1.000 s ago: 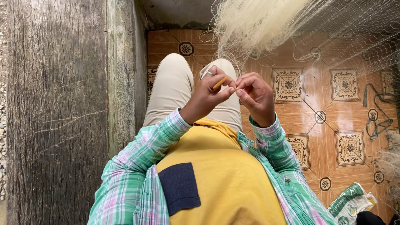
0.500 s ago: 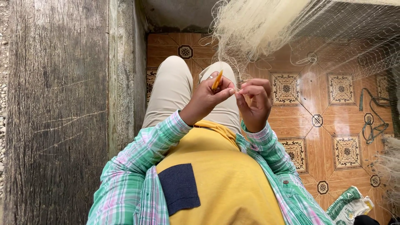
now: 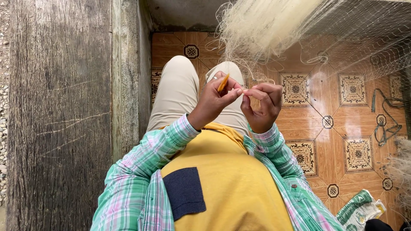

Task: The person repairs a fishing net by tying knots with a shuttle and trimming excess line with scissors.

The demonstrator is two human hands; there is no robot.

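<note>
Above the lap, the left hand [image 3: 214,100] fingers pinch a small orange netting needle [image 3: 223,82]; the right hand [image 3: 262,105] fingers press together on a fine strand of the pale fishing net [image 3: 265,25] hanging over the patterned tile floor [image 3: 338,124].

L hand [image 3: 216,100] & R hand [image 3: 261,105] meet above the knees [image 3: 205,75], needle [image 3: 223,82] in L fingers; net [image 3: 274,25] hangs ahead, spreading right; wooden board [image 3: 55,115] far left; cord [image 3: 385,124] & bag [image 3: 359,209] on floor [image 3: 317,119] at right.
</note>
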